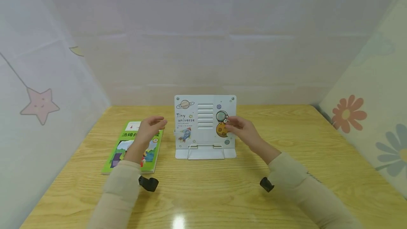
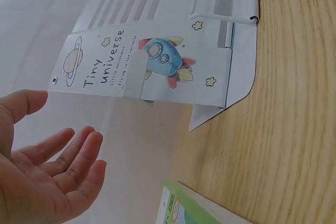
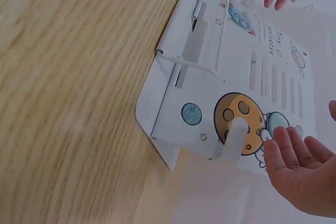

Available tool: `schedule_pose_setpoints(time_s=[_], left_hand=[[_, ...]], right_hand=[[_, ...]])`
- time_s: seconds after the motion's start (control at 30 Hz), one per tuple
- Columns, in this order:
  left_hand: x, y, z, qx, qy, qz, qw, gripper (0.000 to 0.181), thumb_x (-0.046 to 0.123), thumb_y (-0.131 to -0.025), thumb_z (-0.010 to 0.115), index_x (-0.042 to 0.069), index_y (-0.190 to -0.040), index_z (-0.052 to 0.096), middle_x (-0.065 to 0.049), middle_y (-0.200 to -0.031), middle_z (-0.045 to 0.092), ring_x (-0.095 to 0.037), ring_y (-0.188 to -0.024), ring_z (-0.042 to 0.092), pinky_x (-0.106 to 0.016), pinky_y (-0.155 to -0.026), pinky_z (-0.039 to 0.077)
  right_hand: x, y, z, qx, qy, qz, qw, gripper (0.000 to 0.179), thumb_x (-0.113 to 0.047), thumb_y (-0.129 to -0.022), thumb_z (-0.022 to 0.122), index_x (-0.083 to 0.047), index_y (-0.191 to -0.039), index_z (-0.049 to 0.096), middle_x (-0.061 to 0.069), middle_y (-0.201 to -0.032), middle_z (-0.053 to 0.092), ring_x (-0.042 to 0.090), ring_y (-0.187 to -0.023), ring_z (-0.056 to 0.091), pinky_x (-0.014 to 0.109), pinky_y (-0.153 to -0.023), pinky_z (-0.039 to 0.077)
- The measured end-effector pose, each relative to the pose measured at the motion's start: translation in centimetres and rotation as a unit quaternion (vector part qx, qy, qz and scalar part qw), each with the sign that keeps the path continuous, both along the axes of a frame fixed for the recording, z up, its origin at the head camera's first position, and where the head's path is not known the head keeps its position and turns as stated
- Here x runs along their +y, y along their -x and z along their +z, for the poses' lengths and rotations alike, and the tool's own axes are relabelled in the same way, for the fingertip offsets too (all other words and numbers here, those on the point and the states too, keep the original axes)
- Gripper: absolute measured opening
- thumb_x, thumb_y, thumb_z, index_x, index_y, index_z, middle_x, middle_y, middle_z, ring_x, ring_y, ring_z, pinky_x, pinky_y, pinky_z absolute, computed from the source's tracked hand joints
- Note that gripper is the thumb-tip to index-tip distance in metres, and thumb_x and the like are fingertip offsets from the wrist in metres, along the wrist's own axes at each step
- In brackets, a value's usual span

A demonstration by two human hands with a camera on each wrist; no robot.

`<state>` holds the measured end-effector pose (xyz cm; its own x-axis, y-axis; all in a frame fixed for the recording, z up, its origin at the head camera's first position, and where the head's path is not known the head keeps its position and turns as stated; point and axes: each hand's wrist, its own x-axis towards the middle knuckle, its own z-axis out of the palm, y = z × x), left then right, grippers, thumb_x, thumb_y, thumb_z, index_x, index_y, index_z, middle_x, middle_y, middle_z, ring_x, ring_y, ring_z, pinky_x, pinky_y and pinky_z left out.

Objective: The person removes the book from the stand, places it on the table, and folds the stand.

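Observation:
A white book stand [image 1: 205, 121] printed with "Tiny universe", planets and a rocket stands upright on the table, its wire page holder [image 1: 206, 152] at the front. Left of it, my left hand [image 1: 148, 130] hovers above a green book [image 1: 147, 165] with relaxed fingers, apart from the stand's edge in the left wrist view. On the other side, my right hand [image 1: 245, 131] has its fingertips right at the stand's right edge, fingers loosely bent and overlapping the astronaut picture in the right wrist view. Neither hand holds anything. A small white side clip [image 3: 235, 140] folds over the stand's edge near the right hand.
The wooden table [image 1: 203, 193] runs back to a pale cloth wall [image 1: 203, 63]. Printed cloth stands at both sides, with a pink star [image 1: 39, 105] on the left and a red flower [image 1: 349, 114] on the right. Black wrist cameras [image 1: 148, 183] sit at both cuffs.

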<state>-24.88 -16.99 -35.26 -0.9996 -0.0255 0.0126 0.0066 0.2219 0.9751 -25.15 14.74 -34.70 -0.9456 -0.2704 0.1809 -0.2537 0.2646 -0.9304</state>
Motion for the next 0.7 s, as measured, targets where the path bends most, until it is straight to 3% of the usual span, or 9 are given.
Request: schedule_pose_setpoints(time_s=[0.27, 0.43, 0.7], left_hand=[[1.0, 0.2, -0.9, 0.023, 0.024, 0.013, 0.9994, 0.046, 0.022, -0.083, 0.057, -0.001, -0.121, 0.045, -0.020, -0.112, 0.050, -0.030, -0.102, 0.047, -0.040, -0.087, 0.038], [1.8, 0.7, -1.7, 0.022, 0.060, 0.016, 0.9978, 0.047, 0.025, -0.082, 0.058, 0.001, -0.121, 0.045, -0.018, -0.110, 0.053, -0.028, -0.103, 0.047, -0.039, -0.086, 0.039], [3.3, 0.8, -2.6, 0.020, 0.068, 0.021, 0.9973, 0.044, 0.021, -0.081, 0.060, 0.000, -0.118, 0.048, -0.018, -0.108, 0.053, -0.030, -0.100, 0.049, -0.038, -0.083, 0.041]], right_hand=[[1.4, 0.5, -1.0, 0.054, -0.048, -0.070, 0.9950, 0.036, -0.011, -0.085, 0.055, 0.006, -0.115, 0.047, 0.019, -0.101, 0.055, 0.028, -0.095, 0.051, 0.035, -0.081, 0.043], [1.4, 0.8, -1.8, 0.054, -0.058, -0.105, 0.9913, 0.038, -0.011, -0.084, 0.056, 0.005, -0.117, 0.046, 0.020, -0.105, 0.052, 0.030, -0.095, 0.049, 0.038, -0.079, 0.044], [1.3, 1.5, -3.0, 0.043, -0.071, -0.138, 0.9870, 0.041, -0.011, -0.082, 0.058, 0.006, -0.117, 0.044, 0.021, -0.110, 0.048, 0.031, -0.096, 0.048, 0.039, -0.080, 0.043]])
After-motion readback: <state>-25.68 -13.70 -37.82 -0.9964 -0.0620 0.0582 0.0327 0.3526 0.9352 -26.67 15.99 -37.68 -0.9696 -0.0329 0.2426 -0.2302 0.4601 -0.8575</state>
